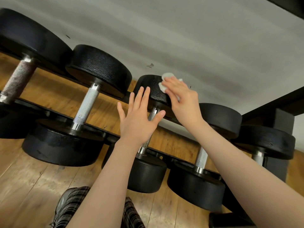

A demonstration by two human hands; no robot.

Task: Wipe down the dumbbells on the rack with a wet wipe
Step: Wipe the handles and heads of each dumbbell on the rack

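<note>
Head view: right hand presses wet wipe onto far head of middle dumbbell on rack, grip flat. Left hand open, fingers spread, over handle.

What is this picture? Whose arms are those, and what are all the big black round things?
The camera sits on a person's head, looking down, so you see that person's own two bare arms. The big black round things are the ends of heavy dumbbells, weights for exercise, each with a silver metal handle between them. They lie in a row on a black metal rack above a brown wooden floor. The right hand presses a white wet wipe onto the top end of the small black dumbbell in the middle, to clean it. The left hand is open with fingers spread, just in front of that dumbbell's handle. It holds nothing. The checked cloth at the bottom is the person's clothing.
</note>
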